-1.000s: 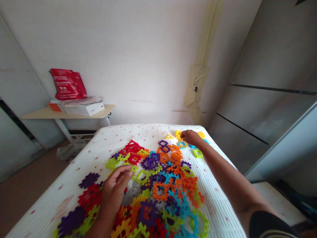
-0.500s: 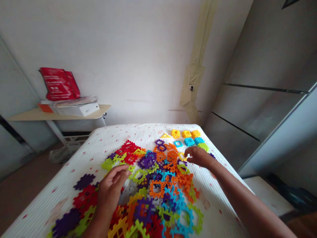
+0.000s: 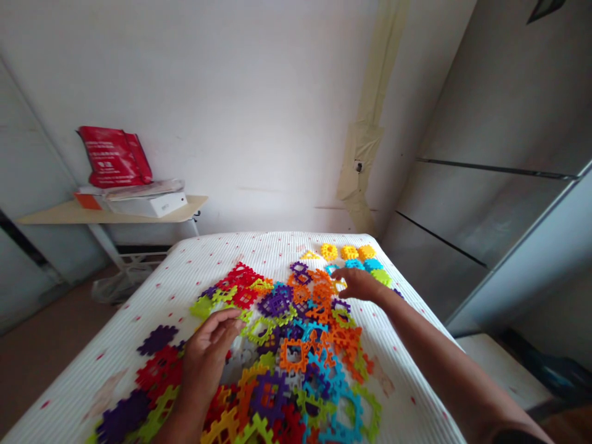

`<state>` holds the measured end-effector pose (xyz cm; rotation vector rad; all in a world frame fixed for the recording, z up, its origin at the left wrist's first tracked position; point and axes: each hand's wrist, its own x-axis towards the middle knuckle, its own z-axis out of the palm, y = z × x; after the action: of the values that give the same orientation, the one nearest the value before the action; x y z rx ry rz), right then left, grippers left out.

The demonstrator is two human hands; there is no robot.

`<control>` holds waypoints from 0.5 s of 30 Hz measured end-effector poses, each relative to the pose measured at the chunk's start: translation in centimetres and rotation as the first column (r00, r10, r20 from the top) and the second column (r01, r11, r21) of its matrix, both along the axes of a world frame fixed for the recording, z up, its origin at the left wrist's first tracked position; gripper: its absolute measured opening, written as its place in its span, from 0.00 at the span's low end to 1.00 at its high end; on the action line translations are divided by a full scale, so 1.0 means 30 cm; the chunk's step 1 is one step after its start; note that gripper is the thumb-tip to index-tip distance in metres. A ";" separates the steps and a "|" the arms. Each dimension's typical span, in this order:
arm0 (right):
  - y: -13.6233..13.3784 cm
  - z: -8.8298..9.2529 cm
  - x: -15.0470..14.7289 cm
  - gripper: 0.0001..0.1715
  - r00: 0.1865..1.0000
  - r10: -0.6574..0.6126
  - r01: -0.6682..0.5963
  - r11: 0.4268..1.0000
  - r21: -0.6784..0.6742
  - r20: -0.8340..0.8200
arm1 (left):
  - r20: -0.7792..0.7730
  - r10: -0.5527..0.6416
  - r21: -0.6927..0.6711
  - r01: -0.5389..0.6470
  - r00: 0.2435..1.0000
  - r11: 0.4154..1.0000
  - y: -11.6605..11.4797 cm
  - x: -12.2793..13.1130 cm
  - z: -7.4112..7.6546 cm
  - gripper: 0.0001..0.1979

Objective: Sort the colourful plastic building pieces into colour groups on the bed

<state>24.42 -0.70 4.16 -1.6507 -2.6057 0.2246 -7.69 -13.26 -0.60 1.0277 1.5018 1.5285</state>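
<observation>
My left hand [image 3: 208,345] hovers over the left side of a pile of plastic interlocking pieces, close to a lime-green piece [image 3: 260,330]. Its fingers are loosely curled and the thumb is near the index fingertip; nothing shows between them. At the far right of the pile, my right hand [image 3: 361,285] reaches with thumb and fingers apart around a yellow frame piece [image 3: 340,285]. The hand partly covers that piece, and I cannot tell whether the fingers touch it. Orange pieces [image 3: 322,283] lie just left of these fingers, and a blue frame piece [image 3: 331,269] is partly hidden behind them.
Beyond my right hand sit yellow stacks [image 3: 349,251], blue stacks [image 3: 372,264], a lime-green stack [image 3: 381,277] and a yellow triangle [image 3: 310,254]. A white spotted cover [image 3: 222,246] lies beneath everything. A side table [image 3: 50,213] holds a red bag [image 3: 115,157]; a grey cabinet [image 3: 499,135] stands right.
My right hand has moved left, its fingers spreading around the yellow frame piece and covering part of the blue one. My left hand has stayed in place.
</observation>
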 end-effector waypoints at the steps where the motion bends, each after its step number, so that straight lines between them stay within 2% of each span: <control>1: 0.027 0.019 0.002 0.28 1.000 -0.019 0.019 0.998 0.054 -0.007 | 0.001 -0.002 0.003 0.002 1.000 1.000 -0.001 0.000 0.001 0.25; 4: 0.136 0.075 -0.006 0.27 0.992 -0.123 0.111 0.968 0.223 0.042 | -0.020 -0.001 0.004 0.001 1.000 1.000 -0.001 -0.001 0.000 0.24; 6: 0.216 0.095 -0.022 0.27 0.976 -0.183 0.147 0.953 0.266 0.116 | -0.046 0.003 0.004 -0.003 0.999 1.000 -0.001 -0.004 -0.003 0.24; 10: 0.337 0.083 -0.063 0.25 0.958 -0.209 0.161 0.959 0.235 0.196 | -0.080 0.007 0.014 -0.006 0.997 1.000 -0.002 -0.011 -0.009 0.22; 15: 0.397 0.045 -0.084 0.26 0.940 -0.236 0.190 0.962 0.194 0.245 | -0.100 0.001 -0.005 -0.001 0.995 1.000 -0.005 -0.014 -0.010 0.22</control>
<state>21.91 11.21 5.51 -2.0032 -2.5026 -0.2378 -8.12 -13.41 -0.91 1.1154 1.5741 1.4922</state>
